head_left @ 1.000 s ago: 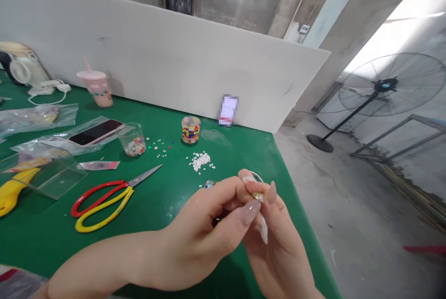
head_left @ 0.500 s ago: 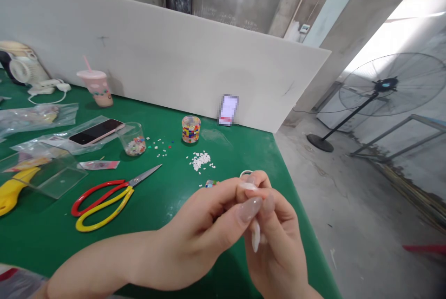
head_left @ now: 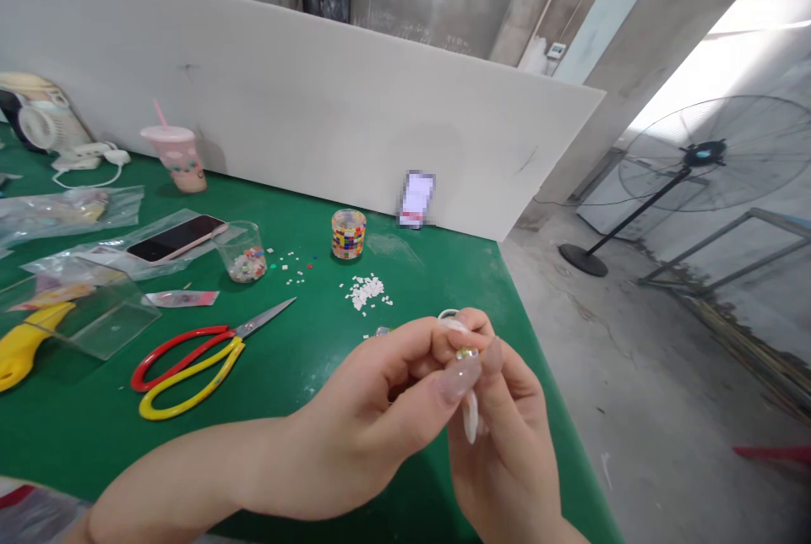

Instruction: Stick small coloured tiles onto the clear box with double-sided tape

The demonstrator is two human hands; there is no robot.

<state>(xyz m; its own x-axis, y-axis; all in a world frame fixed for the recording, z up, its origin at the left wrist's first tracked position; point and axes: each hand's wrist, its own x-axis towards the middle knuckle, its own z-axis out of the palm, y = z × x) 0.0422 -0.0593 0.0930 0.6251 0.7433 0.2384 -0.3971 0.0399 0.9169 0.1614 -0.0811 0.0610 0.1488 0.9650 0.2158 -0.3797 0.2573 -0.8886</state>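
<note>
Both of my hands meet above the near right part of the green table (head_left: 285,358). My left hand (head_left: 373,426) pinches a tiny yellowish piece (head_left: 467,353) between thumb and fingertips. My right hand (head_left: 507,443) is curled against it, its fingertips touching the same piece. A thin white ring (head_left: 447,315) peeks out just behind my fingers. A small pile of white tiles (head_left: 366,291) lies on the table beyond my hands. Further back stands a small jar covered in coloured mosaic tiles (head_left: 348,233).
Red and yellow scissors (head_left: 190,356) lie to the left. Behind them are a clear cup of mixed tiles (head_left: 244,252), a phone (head_left: 176,237) on plastic bags, a clear box (head_left: 82,312) and a pink drink cup (head_left: 174,157). A white board (head_left: 304,105) backs the table. A floor fan (head_left: 697,160) stands at right.
My fingers have shifted slightly around the tiny piece; the right hand's fingers moved lower and closer against the left fingertips. Everything on the table stays where it was.
</note>
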